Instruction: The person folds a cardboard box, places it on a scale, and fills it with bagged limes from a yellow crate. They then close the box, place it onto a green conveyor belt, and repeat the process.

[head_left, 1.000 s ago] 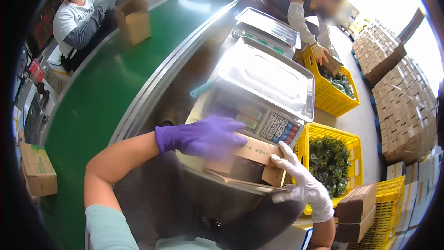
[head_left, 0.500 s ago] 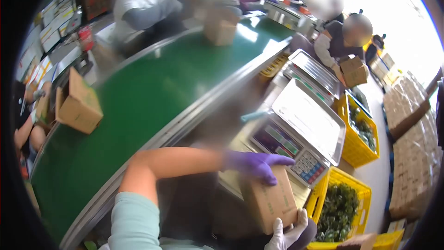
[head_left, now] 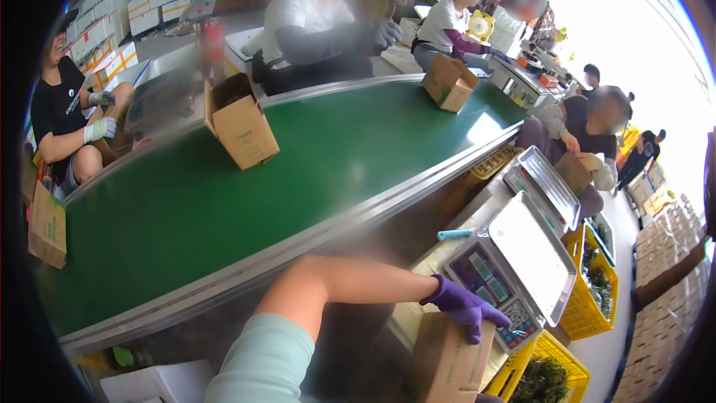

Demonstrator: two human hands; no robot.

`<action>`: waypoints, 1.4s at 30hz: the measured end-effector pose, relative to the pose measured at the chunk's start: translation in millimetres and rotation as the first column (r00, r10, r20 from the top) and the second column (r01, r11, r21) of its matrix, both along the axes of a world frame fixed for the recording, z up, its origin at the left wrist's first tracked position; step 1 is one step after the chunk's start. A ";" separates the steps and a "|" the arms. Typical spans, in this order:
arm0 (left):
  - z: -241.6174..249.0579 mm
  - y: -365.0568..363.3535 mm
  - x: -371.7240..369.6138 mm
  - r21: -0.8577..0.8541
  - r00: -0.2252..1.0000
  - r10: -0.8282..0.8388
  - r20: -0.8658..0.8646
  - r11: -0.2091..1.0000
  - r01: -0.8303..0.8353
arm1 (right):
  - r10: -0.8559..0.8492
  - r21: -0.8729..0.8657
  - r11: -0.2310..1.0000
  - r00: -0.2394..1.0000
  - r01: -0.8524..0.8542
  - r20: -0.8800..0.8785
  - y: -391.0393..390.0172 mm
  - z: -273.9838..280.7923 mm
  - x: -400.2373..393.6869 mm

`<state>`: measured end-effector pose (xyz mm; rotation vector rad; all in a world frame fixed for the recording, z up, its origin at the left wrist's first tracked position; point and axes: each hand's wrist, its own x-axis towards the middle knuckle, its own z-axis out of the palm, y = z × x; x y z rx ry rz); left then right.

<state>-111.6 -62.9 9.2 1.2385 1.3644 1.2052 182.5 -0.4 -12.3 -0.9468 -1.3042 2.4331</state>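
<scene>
My left hand, in a purple glove, reaches across from a light green sleeve and grips the upper edge of a brown cardboard box. The box is tilted near the bottom of the head view, its lower part cut off by the frame edge. My right hand is out of sight. Just beyond the box stands a weighing scale with a silver pan and a keypad, close to my left fingertips.
A green conveyor belt carries open cardboard boxes. Yellow crates with dark green contents stand right of the scales. Several people sit around the belt; one at right handles a box. A white foam box is at lower left.
The view has swung, showing more of the belt's left side. My white-gloved right hand, earlier at the box's lower end, has left the frame. My left hand stays on the box.
</scene>
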 end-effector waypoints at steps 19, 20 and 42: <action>40.5 -91.6 177.1 0.876 0.316 0.903 0.291 -0.119 -0.466 | 0.677 0.127 0.733 0.698 -0.668 -0.233 -73.5 75.7 -219.4; 39.9 -93.3 180.2 0.865 0.300 0.897 0.324 -0.153 -0.478 | 0.711 0.069 0.683 0.641 -0.727 -0.287 -93.8 63.3 -245.9; 26.8 -53.5 117.5 0.600 0.287 0.822 -0.493 0.559 -0.572 | 0.168 0.796 0.461 0.919 -0.393 0.357 302.0 9.6 -81.7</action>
